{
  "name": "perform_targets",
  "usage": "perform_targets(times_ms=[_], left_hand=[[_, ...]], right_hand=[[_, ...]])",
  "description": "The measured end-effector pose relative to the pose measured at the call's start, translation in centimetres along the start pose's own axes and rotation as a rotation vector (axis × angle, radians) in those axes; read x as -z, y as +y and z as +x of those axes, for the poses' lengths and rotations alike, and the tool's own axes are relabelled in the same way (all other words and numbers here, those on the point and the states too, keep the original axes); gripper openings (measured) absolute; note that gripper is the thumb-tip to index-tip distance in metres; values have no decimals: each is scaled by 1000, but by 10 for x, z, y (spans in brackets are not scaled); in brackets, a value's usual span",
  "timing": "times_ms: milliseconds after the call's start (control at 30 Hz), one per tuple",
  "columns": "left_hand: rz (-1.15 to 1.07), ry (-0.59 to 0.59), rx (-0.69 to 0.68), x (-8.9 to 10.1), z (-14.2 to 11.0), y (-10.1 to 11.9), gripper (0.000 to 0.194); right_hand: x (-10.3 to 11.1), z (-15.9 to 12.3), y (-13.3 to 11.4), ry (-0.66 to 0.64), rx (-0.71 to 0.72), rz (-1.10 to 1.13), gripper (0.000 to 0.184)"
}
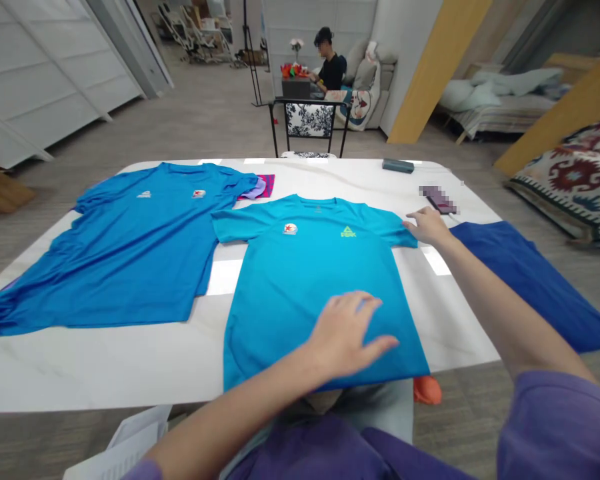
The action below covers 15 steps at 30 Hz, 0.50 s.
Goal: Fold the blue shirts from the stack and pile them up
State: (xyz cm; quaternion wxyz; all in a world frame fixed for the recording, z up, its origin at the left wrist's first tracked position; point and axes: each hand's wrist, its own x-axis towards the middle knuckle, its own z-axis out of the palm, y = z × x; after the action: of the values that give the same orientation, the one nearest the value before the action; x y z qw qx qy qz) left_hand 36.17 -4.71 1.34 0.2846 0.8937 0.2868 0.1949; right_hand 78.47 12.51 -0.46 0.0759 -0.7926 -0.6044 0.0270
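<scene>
A turquoise T-shirt (305, 273) lies flat, front up, in the middle of the white table (130, 363). My left hand (347, 333) rests flat on its lower part, fingers spread. My right hand (427, 225) lies on the tip of the shirt's right sleeve, fingers extended; I cannot tell if it pinches the fabric. A larger blue T-shirt (130, 247) is spread out to the left.
A dark blue cloth (525, 280) hangs over the table's right edge. A pink and purple cloth (260, 187), a dark case (398, 165) and a blurred object (439, 199) sit at the far side. Beyond stand a black chair (307, 120) and a seated person (330, 67).
</scene>
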Motion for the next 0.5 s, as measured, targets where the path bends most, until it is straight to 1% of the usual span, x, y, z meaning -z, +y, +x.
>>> perform_targets(times_ms=[33,67,133,200,267,300,367,433,500], left_hand=[[69,80,74,20,14,-30,66],[131,141,132,40,30,-65,61],[235,234,238,78,64,-140,56],[306,248,338,105,100,-210,59],[364,191,406,119,132,-267,65],[380,148,437,122,147,-289,70],[400,79,479,122,172,-323,79],[419,56,479,120,196,-348,85],[433,65,444,118,222,-365,87]], right_hand=[[-7,-1,-4,29,27,21,65],[-15,1,-12,39,67,52,68],[-36,11,-37,4,150,120,71],[-59,27,-60,-57,178,160,73],[-77,46,-71,-80,150,174,78],[-84,56,-70,-82,124,175,82],[-93,76,-60,-76,72,162,91],[-97,96,-43,-64,38,138,96],[-98,117,-26,-52,31,122,96]])
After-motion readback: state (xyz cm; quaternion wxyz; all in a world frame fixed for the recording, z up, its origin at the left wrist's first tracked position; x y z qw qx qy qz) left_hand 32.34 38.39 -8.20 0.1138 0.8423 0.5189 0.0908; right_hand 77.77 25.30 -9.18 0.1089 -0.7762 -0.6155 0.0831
